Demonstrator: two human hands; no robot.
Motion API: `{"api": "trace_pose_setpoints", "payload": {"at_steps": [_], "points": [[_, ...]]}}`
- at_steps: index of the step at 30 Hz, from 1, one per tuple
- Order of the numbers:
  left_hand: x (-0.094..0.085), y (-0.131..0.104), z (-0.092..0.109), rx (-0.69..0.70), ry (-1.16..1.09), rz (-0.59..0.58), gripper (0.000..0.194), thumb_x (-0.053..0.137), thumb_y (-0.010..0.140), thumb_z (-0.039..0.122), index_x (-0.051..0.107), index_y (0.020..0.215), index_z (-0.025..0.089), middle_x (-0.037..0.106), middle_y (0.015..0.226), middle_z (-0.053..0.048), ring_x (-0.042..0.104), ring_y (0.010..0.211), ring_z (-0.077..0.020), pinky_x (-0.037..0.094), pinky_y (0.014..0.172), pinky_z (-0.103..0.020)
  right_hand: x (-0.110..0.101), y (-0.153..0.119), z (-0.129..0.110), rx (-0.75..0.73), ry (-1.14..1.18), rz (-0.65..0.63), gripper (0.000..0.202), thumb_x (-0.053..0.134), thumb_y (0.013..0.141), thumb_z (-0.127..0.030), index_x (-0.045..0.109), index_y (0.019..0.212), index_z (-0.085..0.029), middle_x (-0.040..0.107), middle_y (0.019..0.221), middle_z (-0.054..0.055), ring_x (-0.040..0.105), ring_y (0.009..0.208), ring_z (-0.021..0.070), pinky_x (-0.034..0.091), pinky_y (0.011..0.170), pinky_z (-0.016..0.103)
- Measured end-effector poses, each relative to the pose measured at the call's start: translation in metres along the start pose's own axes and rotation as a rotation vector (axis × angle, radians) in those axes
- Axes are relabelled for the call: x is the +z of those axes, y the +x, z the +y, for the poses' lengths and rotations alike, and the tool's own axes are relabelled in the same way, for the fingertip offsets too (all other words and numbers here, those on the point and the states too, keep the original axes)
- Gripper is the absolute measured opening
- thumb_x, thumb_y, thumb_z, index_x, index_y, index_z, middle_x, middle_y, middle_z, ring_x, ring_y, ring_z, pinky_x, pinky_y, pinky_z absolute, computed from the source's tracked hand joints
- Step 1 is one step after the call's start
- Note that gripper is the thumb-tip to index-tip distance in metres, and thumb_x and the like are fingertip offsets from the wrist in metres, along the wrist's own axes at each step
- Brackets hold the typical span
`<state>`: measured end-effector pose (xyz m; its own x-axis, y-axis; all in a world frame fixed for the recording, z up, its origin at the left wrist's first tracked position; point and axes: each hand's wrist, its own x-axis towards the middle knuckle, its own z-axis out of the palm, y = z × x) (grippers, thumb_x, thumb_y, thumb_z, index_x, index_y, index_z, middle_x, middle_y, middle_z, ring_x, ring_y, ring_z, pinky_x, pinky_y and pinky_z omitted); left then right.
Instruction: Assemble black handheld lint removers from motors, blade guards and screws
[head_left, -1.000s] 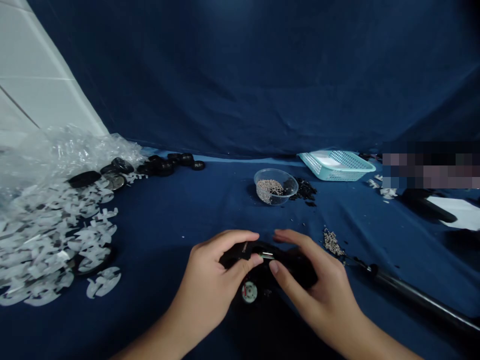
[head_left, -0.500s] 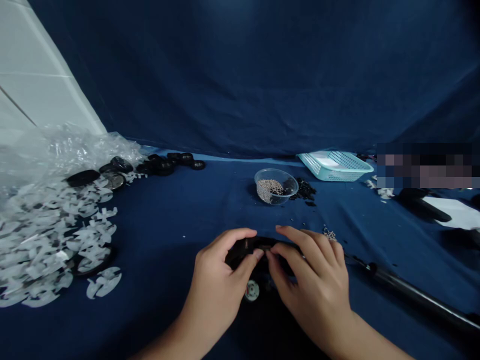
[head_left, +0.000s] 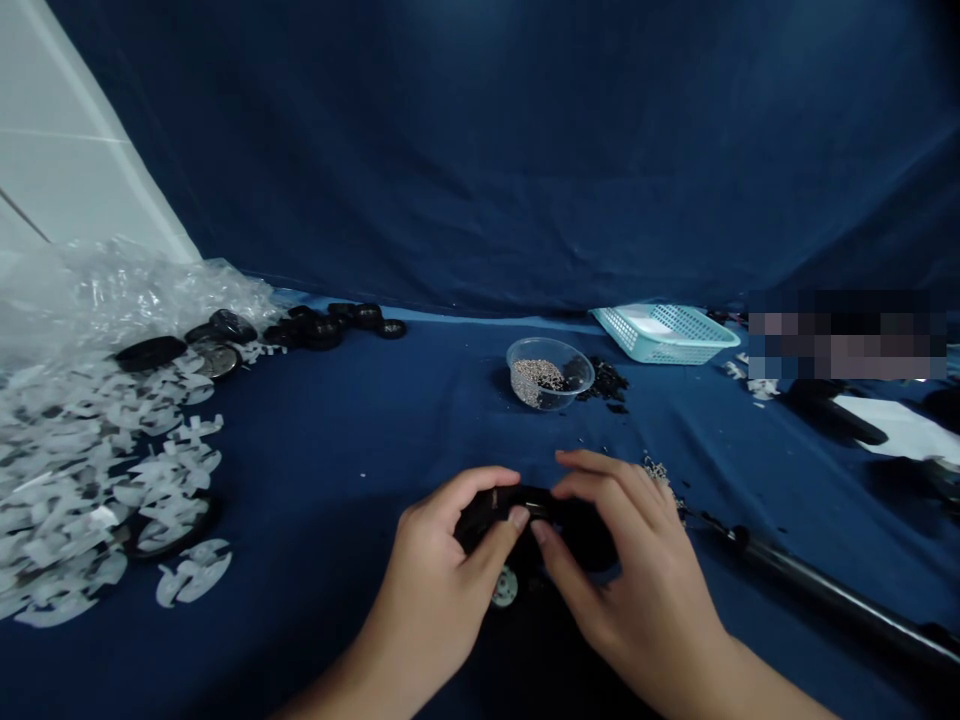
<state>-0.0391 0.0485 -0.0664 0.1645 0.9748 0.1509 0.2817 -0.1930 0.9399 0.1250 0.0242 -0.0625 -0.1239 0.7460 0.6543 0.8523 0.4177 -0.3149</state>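
Low at the front, my left hand (head_left: pixel 442 560) is closed round the left side of a dark, rounded black plastic part (head_left: pixel 487 510), its thumb on the near side. My right hand (head_left: pixel 637 550) curves over the right side of the same part. Its thumb and index finger rest at the part's edge with a gap between them. Shadow hides much of the part, so its exact kind is unclear. Just below the thumbs shows a small round motor-like piece (head_left: pixel 505 587), pale green and metallic. To the right lies a black cylindrical screwdriver (head_left: pixel 825 590), its tip near small loose screws (head_left: pixel 656 470).
A clear bowl (head_left: pixel 551 400) of small screws stands ahead, beside black bits (head_left: pixel 607 380). A light blue basket (head_left: pixel 675 350) sits behind. White plastic pieces (head_left: pixel 67 480) heap at left, with black round parts (head_left: pixel 322 330) and clear plastic bags (head_left: pixel 135 290) beyond.
My right index finger and thumb have spread apart from their pinch on the black part. My left hand keeps its grip. The view has shifted slightly.
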Motion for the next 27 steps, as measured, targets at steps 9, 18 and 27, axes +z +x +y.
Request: {"api": "trace_pose_setpoints", "payload": {"at_steps": [9, 18, 27], "points": [[-0.001, -0.001, 0.002, 0.025, 0.041, -0.053, 0.021, 0.061, 0.087, 0.030, 0.065, 0.107, 0.035, 0.072, 0.106, 0.008, 0.067, 0.100, -0.0131, 0.052, 0.088, -0.022, -0.016, 0.008, 0.009, 0.249, 0.497, -0.356, 0.027, 0.057, 0.089, -0.026, 0.065, 0.116, -0.026, 0.071, 0.105, 0.001, 0.068, 0.096, 0.0174, 0.057, 0.083, 0.026], [-0.003, -0.003, 0.004, 0.059, 0.051, -0.090, 0.021, 0.059, 0.088, 0.029, 0.067, 0.106, 0.035, 0.072, 0.110, 0.007, 0.066, 0.103, -0.0127, 0.051, 0.090, -0.019, -0.019, 0.004, 0.007, 0.180, 0.388, -0.288, 0.029, 0.059, 0.088, -0.022, 0.065, 0.116, -0.026, 0.071, 0.105, -0.001, 0.068, 0.093, 0.0117, 0.056, 0.081, 0.018], [0.001, -0.001, 0.001, -0.066, -0.043, -0.095, 0.020, 0.061, 0.086, 0.034, 0.067, 0.106, 0.035, 0.074, 0.103, 0.007, 0.069, 0.097, -0.0135, 0.055, 0.082, -0.018, -0.011, 0.000, 0.002, -0.078, 0.150, 0.084, 0.018, 0.064, 0.079, -0.010, 0.065, 0.095, -0.018, 0.068, 0.107, 0.005, 0.067, 0.091, 0.0137, 0.056, 0.083, 0.022]]}}
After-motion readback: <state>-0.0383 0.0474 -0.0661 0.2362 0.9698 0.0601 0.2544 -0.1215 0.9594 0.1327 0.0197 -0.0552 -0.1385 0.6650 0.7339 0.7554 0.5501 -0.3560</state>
